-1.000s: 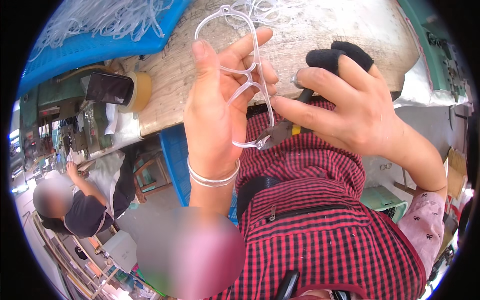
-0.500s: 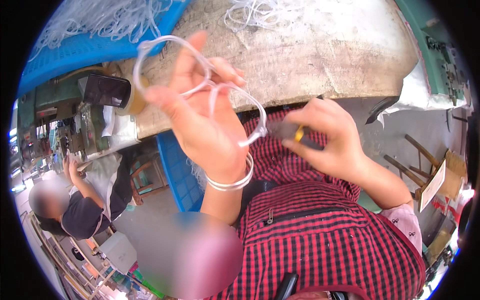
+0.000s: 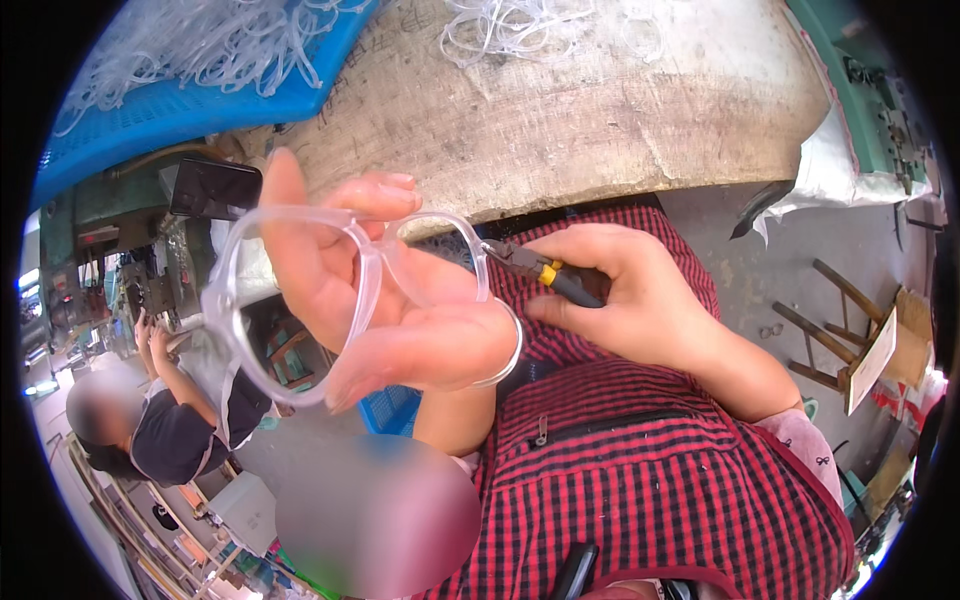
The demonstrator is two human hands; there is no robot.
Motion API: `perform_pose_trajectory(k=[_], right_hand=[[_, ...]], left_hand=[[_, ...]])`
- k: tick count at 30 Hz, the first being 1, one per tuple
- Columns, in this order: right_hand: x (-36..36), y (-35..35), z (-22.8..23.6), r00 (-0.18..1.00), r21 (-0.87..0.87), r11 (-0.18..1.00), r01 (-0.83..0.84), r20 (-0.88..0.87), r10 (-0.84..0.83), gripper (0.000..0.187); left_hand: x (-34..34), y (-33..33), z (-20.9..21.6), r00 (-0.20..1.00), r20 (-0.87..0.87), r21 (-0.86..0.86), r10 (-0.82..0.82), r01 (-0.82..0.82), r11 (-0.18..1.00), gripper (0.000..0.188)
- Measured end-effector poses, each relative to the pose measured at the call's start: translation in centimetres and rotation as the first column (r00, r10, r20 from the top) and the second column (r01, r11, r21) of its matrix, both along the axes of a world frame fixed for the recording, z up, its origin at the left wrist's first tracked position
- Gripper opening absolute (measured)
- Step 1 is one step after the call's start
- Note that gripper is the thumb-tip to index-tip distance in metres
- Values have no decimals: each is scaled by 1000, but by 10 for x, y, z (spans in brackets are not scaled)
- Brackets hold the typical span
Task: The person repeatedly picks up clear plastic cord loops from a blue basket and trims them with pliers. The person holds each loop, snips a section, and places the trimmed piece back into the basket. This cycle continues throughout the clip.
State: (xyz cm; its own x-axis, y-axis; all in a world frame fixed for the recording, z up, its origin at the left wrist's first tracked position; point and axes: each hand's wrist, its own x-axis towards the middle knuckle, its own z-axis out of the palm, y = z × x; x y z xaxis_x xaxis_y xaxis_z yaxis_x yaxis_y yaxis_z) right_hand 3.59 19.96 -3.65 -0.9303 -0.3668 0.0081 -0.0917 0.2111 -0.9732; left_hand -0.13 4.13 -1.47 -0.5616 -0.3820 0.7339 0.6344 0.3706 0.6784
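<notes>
While the right hand (image 3: 640, 300) clenches the pliers (image 3: 545, 271), handle ends hidden in its palm, the left hand (image 3: 410, 335) holds the clear frame (image 3: 369, 285) near the edge of the table (image 3: 560, 140). Left fingers are half-curled around it; exact pinch can't be made out. Plier tips sit at its right rim, bite unclear. Top edge crops the blue basket (image 3: 200, 128).

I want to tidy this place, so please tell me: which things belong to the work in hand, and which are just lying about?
Belonging to the work:
clear glasses frame, in the left hand
black-and-yellow pliers, in the right hand
probably the clear looped pieces on the table and in the blue basket

Apparently lying about:
dark rectangular device
wooden stool
</notes>
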Motion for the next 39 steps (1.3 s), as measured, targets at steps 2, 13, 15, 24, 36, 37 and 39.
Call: perform_pose_trajectory(k=[2, 13, 15, 24, 36, 37, 39], right_hand=[[-11, 14, 12, 839, -392, 920, 2, 502, 212, 32], [-39, 25, 30, 723, 452, 795, 404, -691, 25, 56], [-38, 23, 33, 715, 490, 746, 450, -699, 27, 60], [-35, 19, 23, 740, 573, 669, 473, -671, 51, 52], [-7, 87, -21, 865, -226, 953, 202, 497, -65, 43], [-5, 82, -25, 821, -271, 934, 232, 570, -38, 43], [0, 67, -21, 752, -319, 942, 101, 644, 138, 50]], left_hand=[[4, -1, 8, 965, 155, 243, -209, 168, 955, 87], [46, 10, 5, 293, 419, 809, -859, 308, 500, 86], [46, 14, 8, 295, 432, 803, -852, 305, 513, 87], [51, 20, 3, 314, 472, 775, -824, 298, 558, 83], [34, -122, 18, 563, 785, -542, 260, 421, 727, 29], [7, -107, 15, 760, 606, -674, 233, 335, 658, 28], [-55, -76, 6, 969, 241, -820, 62, 168, 548, 29]])
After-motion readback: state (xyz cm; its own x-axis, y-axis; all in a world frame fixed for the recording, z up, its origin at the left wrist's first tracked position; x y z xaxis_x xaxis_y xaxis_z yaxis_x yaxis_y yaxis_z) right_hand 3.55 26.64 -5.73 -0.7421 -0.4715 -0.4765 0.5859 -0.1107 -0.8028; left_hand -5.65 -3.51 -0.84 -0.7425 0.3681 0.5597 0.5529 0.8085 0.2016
